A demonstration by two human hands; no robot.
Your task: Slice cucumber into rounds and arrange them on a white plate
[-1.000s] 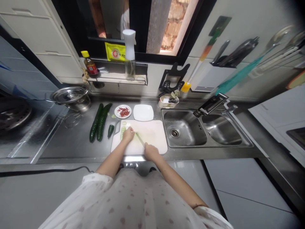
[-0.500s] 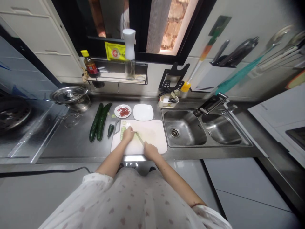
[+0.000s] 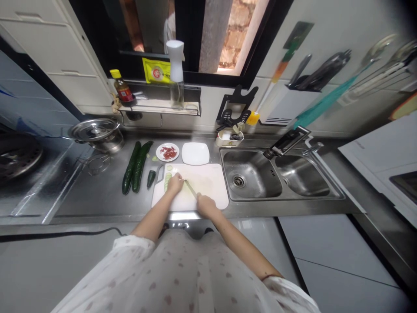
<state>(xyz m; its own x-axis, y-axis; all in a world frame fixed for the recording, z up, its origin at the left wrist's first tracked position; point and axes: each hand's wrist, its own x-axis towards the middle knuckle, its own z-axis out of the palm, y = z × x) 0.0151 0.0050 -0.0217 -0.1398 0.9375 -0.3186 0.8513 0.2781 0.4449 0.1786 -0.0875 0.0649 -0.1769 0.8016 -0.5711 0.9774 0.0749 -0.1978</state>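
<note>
A white cutting board (image 3: 211,191) lies on the steel counter in front of me. My left hand (image 3: 175,184) is curled on the board's left part, pressing down on a cucumber piece that it mostly hides. Pale green cucumber slices (image 3: 167,179) lie just left of that hand. My right hand (image 3: 206,206) is closed on the handle of a knife (image 3: 190,189), whose blade points up-left and meets the fingers of the left hand.
Two whole cucumbers (image 3: 136,166) and a short cucumber end (image 3: 151,178) lie left of the board. Behind it sit a small plate of chopped red chilli (image 3: 168,152) and a white square plate (image 3: 195,153). A double sink (image 3: 276,179) is to the right, a steel pot (image 3: 97,132) far left.
Almost nothing has moved; the knife blade and both hands shift only slightly on the board as the cutting goes on.
</note>
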